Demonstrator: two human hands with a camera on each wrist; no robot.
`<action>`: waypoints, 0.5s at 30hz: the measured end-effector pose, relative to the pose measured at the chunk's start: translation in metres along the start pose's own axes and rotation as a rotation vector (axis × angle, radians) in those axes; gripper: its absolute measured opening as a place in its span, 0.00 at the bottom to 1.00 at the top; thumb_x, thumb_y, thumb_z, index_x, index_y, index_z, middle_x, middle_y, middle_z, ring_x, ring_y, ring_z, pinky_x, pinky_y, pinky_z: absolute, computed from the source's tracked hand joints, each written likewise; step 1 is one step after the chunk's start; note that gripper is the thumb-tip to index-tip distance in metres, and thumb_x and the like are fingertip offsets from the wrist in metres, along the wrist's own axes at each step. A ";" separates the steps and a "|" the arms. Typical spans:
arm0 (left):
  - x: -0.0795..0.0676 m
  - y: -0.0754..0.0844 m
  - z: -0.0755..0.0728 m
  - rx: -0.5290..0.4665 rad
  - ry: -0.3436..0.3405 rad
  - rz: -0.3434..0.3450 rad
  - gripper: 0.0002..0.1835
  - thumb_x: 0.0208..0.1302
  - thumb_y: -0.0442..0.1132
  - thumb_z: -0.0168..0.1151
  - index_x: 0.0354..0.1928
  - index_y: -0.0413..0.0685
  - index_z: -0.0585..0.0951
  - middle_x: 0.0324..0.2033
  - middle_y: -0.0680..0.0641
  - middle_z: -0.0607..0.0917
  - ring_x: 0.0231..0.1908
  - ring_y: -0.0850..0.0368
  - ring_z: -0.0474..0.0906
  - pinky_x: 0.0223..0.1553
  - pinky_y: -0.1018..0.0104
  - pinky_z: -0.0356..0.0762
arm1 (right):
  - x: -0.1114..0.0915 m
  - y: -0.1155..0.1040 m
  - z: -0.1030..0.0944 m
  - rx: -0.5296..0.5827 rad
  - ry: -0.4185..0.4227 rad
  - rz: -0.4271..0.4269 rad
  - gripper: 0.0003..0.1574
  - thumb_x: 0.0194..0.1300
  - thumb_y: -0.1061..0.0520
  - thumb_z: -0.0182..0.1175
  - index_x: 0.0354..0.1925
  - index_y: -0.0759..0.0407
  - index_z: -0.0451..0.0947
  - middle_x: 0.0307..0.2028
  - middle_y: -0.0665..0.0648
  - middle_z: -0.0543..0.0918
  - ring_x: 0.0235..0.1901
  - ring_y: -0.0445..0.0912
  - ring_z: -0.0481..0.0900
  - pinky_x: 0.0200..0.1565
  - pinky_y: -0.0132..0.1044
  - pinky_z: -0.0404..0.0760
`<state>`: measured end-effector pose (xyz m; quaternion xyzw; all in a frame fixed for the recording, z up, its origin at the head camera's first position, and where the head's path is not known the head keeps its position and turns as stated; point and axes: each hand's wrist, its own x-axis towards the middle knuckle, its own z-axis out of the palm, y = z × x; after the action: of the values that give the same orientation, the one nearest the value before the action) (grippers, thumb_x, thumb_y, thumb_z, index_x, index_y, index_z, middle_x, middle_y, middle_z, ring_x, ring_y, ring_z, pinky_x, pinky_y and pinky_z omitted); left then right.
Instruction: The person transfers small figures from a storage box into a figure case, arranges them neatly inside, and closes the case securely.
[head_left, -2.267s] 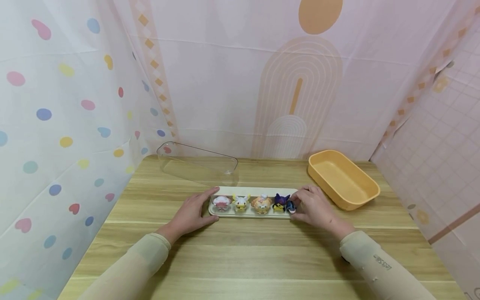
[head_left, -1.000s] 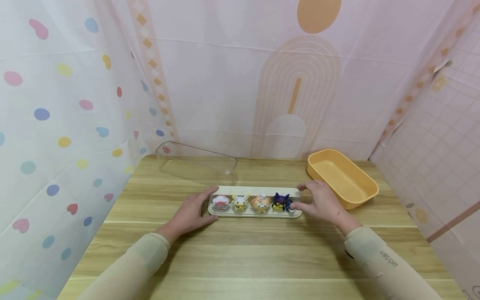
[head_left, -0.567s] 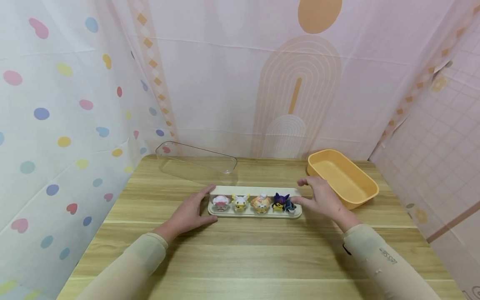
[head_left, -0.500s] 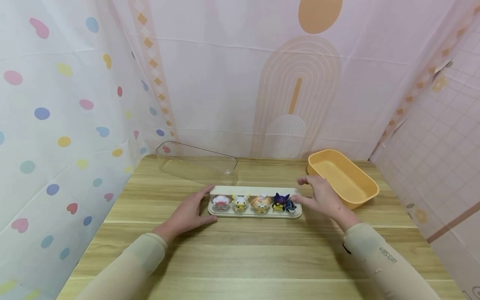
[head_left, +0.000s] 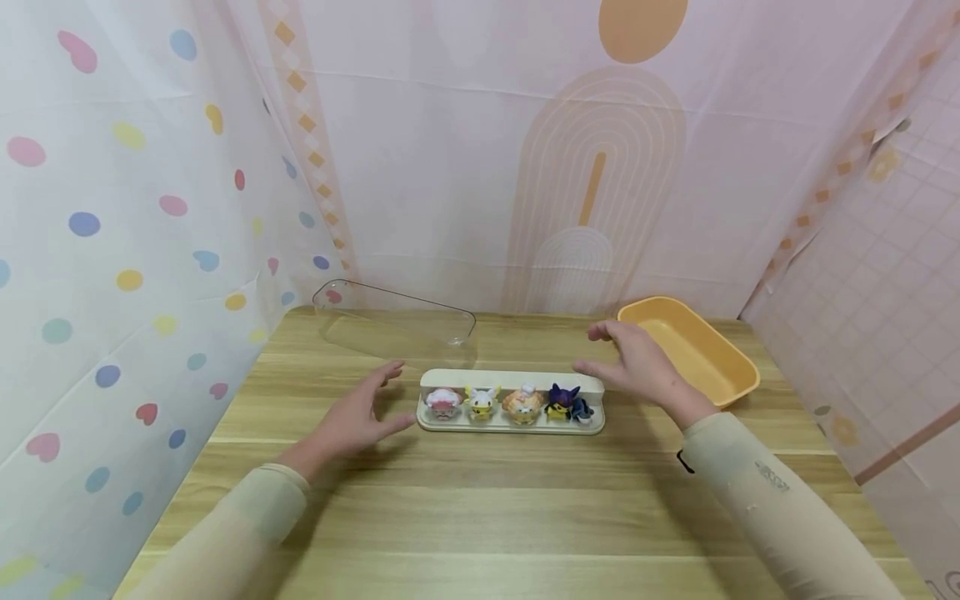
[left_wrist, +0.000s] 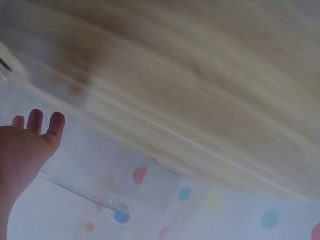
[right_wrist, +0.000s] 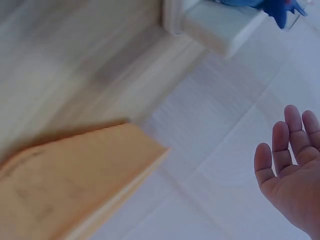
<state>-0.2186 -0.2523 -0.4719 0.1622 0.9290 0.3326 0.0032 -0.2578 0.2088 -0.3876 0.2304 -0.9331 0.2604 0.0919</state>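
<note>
A long cream display stand (head_left: 480,427) lies on the wooden table with a row of small figurines in it. From the left come a pink-and-white figurine (head_left: 444,403), a white-and-yellow one (head_left: 481,403) and an orange one (head_left: 522,405). A purple-eared yellow figurine (head_left: 560,402) and a dark blue one (head_left: 581,409) sit close together at the right end. My left hand (head_left: 348,423) hovers just off the stand's left end, fingers spread, holding nothing. Above the right end, my right hand (head_left: 637,362) is raised with thumb and fingers apart and nothing in it.
A clear plastic cover (head_left: 393,308) stands at the back left of the table. An orange bin (head_left: 693,350) sits at the back right, partly behind my right hand. Patterned cloth (head_left: 420,167) hangs behind and at both sides.
My right hand has let go of the dark blue figurine and risen up and away from the stand. My left hand has drawn back leftward, off the stand's end.
</note>
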 end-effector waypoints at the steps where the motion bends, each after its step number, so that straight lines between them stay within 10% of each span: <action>1: 0.000 0.000 -0.002 -0.003 0.003 -0.008 0.53 0.66 0.59 0.74 0.85 0.51 0.57 0.78 0.38 0.71 0.73 0.28 0.71 0.70 0.28 0.72 | 0.003 -0.003 -0.001 -0.002 -0.008 0.005 0.38 0.66 0.41 0.75 0.61 0.66 0.80 0.58 0.66 0.87 0.59 0.63 0.83 0.62 0.60 0.81; 15: 0.012 -0.007 -0.036 -0.094 0.086 -0.034 0.48 0.74 0.57 0.68 0.84 0.42 0.57 0.78 0.32 0.68 0.74 0.27 0.65 0.70 0.27 0.70 | 0.052 -0.048 -0.001 -0.035 -0.128 0.001 0.47 0.66 0.33 0.73 0.68 0.64 0.77 0.63 0.64 0.85 0.64 0.61 0.82 0.67 0.58 0.81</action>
<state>-0.2364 -0.2756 -0.4468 0.1316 0.9143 0.3824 -0.0232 -0.2802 0.1532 -0.3508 0.2443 -0.9416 0.2289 0.0361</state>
